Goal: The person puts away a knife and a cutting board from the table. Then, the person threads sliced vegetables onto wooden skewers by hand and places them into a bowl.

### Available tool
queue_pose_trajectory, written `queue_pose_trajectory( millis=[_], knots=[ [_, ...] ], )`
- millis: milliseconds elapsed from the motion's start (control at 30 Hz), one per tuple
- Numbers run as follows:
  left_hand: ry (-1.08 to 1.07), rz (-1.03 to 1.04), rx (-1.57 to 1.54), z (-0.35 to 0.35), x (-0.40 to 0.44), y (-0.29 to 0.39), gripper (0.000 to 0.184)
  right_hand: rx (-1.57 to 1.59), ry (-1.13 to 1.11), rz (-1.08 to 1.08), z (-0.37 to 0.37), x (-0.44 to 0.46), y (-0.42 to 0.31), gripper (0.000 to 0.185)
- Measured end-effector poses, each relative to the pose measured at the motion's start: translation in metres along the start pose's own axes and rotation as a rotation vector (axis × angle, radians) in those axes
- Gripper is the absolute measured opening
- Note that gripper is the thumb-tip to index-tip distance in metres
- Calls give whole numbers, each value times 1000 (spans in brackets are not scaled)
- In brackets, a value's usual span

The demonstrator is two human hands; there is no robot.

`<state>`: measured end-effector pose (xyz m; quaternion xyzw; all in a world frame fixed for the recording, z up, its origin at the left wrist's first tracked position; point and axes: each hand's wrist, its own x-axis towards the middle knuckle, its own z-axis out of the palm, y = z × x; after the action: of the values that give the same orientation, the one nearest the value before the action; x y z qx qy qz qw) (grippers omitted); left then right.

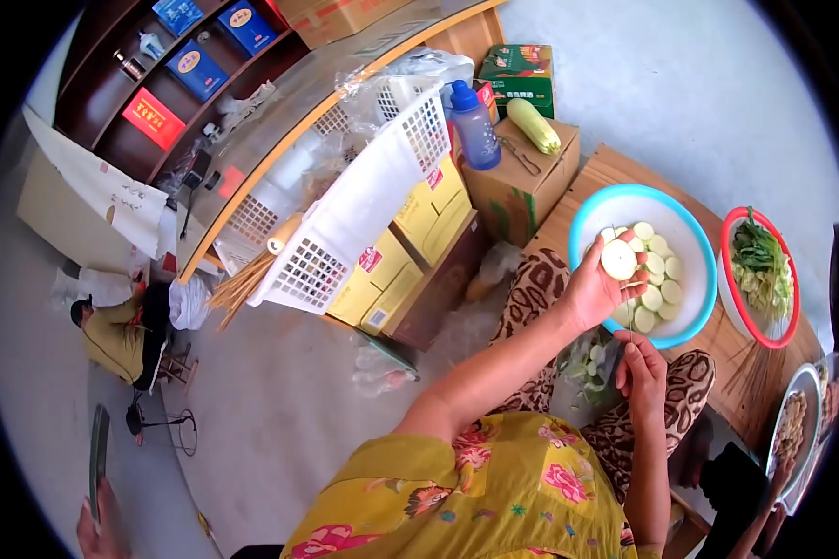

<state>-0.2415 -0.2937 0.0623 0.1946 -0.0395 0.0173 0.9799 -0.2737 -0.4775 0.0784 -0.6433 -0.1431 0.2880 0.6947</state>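
Note:
My left hand (598, 291) is over the near edge of a white basin with a light-blue rim (703, 307), its fingers closed round a pale round zucchini slice (619, 260). Several more zucchini slices (659, 265) lie inside the basin. Lower down and to the right, my right hand (643, 373) is closed in a pinch just below the basin rim. A thin skewer (631, 321), only faintly visible, rises from its fingertips toward the left hand. Below the hands, a clear bag with green scraps (587, 363) sits between my knees.
A red-rimmed basin (796, 279) of cut greens and loose skewers (757, 373) are on the wooden table (615, 177). A metal bowl (811, 384) stands at right. A whole zucchini (533, 126) and blue bottle (475, 130) rest on a carton. Other people are at the left and lower right.

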Motion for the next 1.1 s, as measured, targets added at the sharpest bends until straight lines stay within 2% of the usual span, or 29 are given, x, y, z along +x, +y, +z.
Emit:
queue_pose_trajectory(
  millis=[100,300,467,533,700,900,1000,1100],
  knots=[
    [46,28,-41,6,-1,5,55,-21,-24,-19,3,0,-6,24],
    [-90,54,-66,5,-1,8,58,99,-77,-48,8,-8,-6,24],
    [-51,26,14,10,-3,0,56,145,-48,-41,3,-13,1,24],
    [32,26,62,13,-3,-2,56,156,-37,-62,1,-14,7,24],
    [-21,-1,16,4,-3,-6,54,79,-29,-59,-1,-15,15,24],
    [-100,-44,17,5,-2,-15,54,159,-4,-75,-5,-11,13,22],
    [-30,-59,69,8,-1,-20,56,120,43,-102,-7,-10,17,21],
    [203,-39,398,-6,12,-12,59,209,139,-122,-22,-6,14,21]
  ],
)
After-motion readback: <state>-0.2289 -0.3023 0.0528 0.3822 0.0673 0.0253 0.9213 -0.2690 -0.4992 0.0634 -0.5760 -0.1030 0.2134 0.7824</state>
